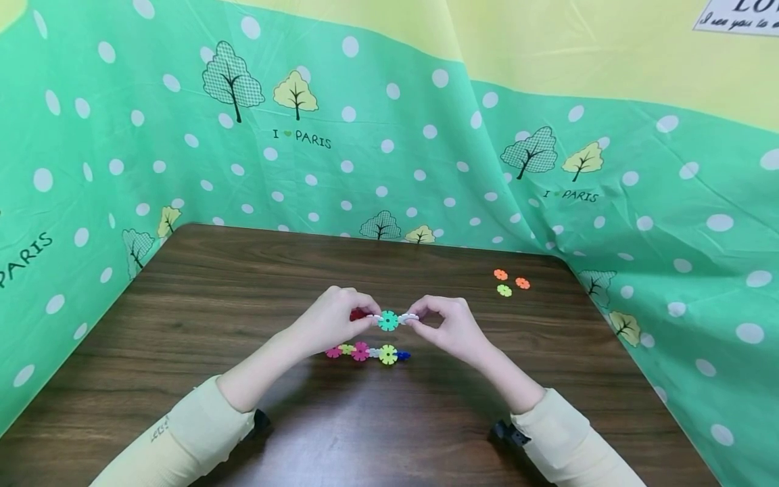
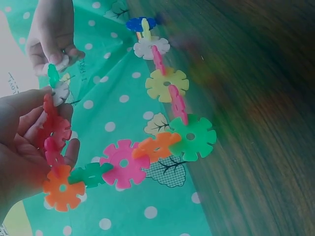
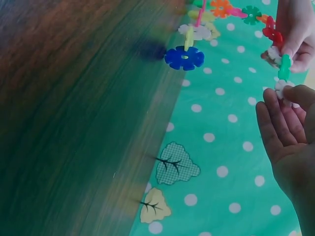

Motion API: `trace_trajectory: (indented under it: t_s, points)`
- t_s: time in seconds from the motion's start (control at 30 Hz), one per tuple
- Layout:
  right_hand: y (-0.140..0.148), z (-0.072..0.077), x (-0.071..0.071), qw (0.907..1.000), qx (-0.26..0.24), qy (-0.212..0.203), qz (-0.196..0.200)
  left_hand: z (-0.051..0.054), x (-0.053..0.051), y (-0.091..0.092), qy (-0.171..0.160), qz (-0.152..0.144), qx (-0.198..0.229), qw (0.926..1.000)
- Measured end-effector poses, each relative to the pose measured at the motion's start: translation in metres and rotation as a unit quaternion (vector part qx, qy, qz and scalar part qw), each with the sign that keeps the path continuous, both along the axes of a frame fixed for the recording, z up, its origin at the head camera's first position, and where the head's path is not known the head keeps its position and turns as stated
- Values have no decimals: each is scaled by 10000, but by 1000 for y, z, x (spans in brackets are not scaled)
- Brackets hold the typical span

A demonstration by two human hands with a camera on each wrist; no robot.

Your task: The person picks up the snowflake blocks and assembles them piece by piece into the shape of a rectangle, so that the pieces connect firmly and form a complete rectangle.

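Observation:
A chain of interlocking plastic flower discs point(image 2: 124, 163) hangs in a curve from my left hand point(image 1: 331, 319), whose thumb and fingers pinch it near its red and white pieces. Its other end has a blue disc point(image 3: 184, 58). My right hand point(image 1: 452, 326) pinches a white flower disc point(image 3: 285, 90) between thumb and fingers. Between the hands a green flower disc point(image 1: 388, 320) stands with a white piece on either side, touching the right hand's white disc. Whether that joint is fully pushed in, I cannot tell. In the head view, part of the chain is hidden behind the left hand.
Three loose flower discs lie at the right rear of the brown wooden table point(image 1: 243, 291): an orange disc point(image 1: 500, 274), another orange disc point(image 1: 522, 283) and a lime disc point(image 1: 504, 291). A green dotted curtain point(image 1: 389, 169) stands behind the table and along its sides.

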State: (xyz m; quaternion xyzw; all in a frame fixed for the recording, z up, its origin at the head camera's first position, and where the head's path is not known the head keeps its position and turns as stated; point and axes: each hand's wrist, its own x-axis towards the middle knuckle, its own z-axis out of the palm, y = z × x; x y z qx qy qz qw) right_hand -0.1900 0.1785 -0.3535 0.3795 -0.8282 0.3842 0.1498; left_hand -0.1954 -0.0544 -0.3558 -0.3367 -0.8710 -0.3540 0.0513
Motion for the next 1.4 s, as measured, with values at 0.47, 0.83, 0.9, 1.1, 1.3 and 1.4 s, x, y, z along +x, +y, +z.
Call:
trace_trajectory:
  t_s: [0.47,0.83,0.9,1.1,1.3,1.4]
  points:
    - [10,-22,-15,9999,43,37,105,1,1,0,35,-33,96,9999]
    - [5,-21,-10,9997,-79,-226,76,1,5,2,193,-8,100,9998]
    - [5,-21,-9,9995,-114,-261,101,1,5,2,176,1,155,9997]
    - [5,-23,-10,9993,-151,-320,143,-2,5,4,171,72,157,9997]
    - [6,-24,-11,9993,-140,-316,121,-1,4,7,92,13,141,9999]
    - [9,-25,-13,9995,-8,-268,142,2,3,9,-83,-4,90,9999]
